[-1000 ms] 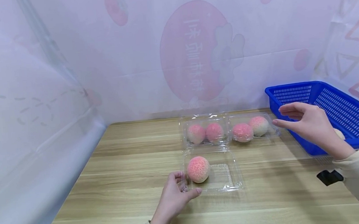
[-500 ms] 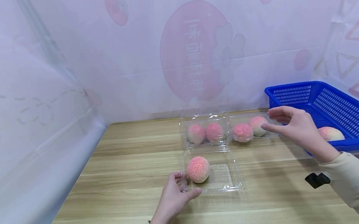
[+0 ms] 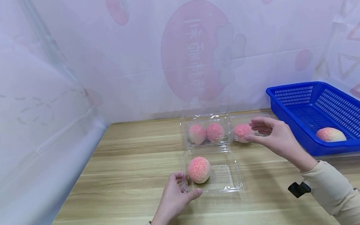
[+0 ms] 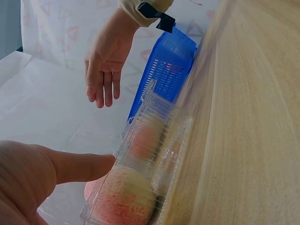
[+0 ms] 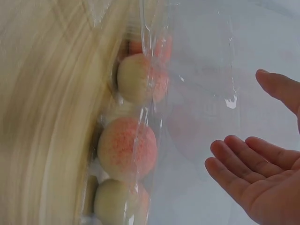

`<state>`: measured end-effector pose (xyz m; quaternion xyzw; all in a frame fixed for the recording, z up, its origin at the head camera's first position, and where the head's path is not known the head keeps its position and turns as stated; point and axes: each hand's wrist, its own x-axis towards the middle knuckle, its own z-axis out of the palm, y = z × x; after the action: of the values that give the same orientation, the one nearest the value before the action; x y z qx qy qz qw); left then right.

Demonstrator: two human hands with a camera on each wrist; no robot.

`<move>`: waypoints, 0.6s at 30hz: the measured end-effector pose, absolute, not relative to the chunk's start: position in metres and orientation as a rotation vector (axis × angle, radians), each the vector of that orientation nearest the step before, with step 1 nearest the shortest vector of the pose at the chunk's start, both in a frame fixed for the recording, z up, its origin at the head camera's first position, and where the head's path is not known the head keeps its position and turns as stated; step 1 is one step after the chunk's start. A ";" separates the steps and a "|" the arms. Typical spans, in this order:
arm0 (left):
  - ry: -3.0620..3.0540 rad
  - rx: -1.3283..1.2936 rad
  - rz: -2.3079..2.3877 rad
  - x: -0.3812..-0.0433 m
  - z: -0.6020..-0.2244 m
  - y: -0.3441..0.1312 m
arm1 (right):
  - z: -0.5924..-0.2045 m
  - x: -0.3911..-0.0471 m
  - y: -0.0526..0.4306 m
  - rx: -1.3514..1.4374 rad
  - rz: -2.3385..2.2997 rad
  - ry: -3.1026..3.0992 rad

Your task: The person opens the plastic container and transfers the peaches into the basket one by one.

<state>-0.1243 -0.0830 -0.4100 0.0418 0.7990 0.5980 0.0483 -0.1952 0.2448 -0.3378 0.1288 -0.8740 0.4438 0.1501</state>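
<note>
In the head view my left hand (image 3: 177,198) holds the near left corner of a clear plastic box (image 3: 222,179), its thumb along the front edge. One peach-like pink and cream ball (image 3: 199,170) sits in the box's left half; bare plastic shows on the right. My right hand (image 3: 272,137) hovers, thumb and fingers spread apart with nothing between them, in front of the back right clear box (image 3: 232,117). It largely covers one of the two balls there; the other pink ball (image 3: 242,133) shows. In the right wrist view that hand (image 5: 262,183) is likewise bare.
Behind the front box stands another clear box with two pink balls (image 3: 215,132). A blue mesh basket (image 3: 357,144) is at the right, holding one pink and cream ball (image 3: 330,134). A printed white curtain (image 3: 133,77) rises behind the wooden table (image 3: 123,158).
My right hand has moved left from beside the blue basket to in front of the back right box, uncovering the ball in the basket. The left hand and front box have stayed put.
</note>
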 end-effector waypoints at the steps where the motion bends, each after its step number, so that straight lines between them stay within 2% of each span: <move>1: 2.434 0.129 1.825 -0.124 -0.410 -0.083 | -0.340 -0.195 0.243 0.376 1.294 -2.505; 18: 2.446 0.133 1.818 -0.124 -0.410 -0.083 | -0.364 -0.191 0.202 0.519 1.672 -2.488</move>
<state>-0.1241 -0.0827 -0.4100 0.0434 0.8011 0.5953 0.0453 -0.1911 0.2015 -0.3642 0.1703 -0.8169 0.5489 0.0495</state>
